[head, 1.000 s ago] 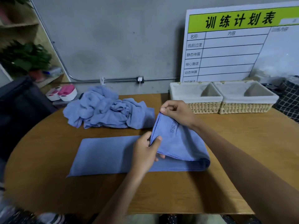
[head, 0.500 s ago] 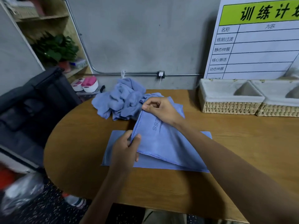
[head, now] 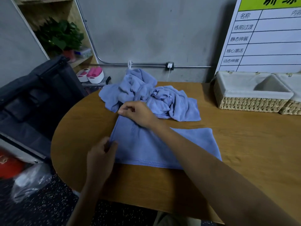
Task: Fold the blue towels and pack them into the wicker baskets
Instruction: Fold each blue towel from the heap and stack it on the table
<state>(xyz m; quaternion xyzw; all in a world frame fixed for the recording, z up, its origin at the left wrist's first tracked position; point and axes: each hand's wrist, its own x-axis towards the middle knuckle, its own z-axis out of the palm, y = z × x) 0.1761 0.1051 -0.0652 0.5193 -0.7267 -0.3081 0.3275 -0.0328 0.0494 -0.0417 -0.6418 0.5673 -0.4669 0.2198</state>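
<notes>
A blue towel [head: 146, 147] lies folded over on itself on the wooden table [head: 244, 144]. My right hand [head: 138, 114] pinches its far left corner, and my left hand [head: 101, 155] pinches its near left corner, both low at the table surface. Behind the towel sits a crumpled pile of blue towels [head: 151, 95]. Two wicker baskets with white cloth liners stand at the back right, one [head: 247, 103] fully in view and the other [head: 293, 108] cut off by the frame edge; I see nothing inside them.
A white schedule board [head: 268, 38] leans on the wall behind the baskets. Left of the table are a black bag or case [head: 32, 92], a shelf with a potted plant [head: 60, 36] and pink-and-white containers [head: 92, 75]. A plastic bag [head: 31, 178] lies on the floor.
Both hands carried the towel's right end leftward and down, laying it over the left end. The camera view shifted left, pushing the baskets toward the right edge.
</notes>
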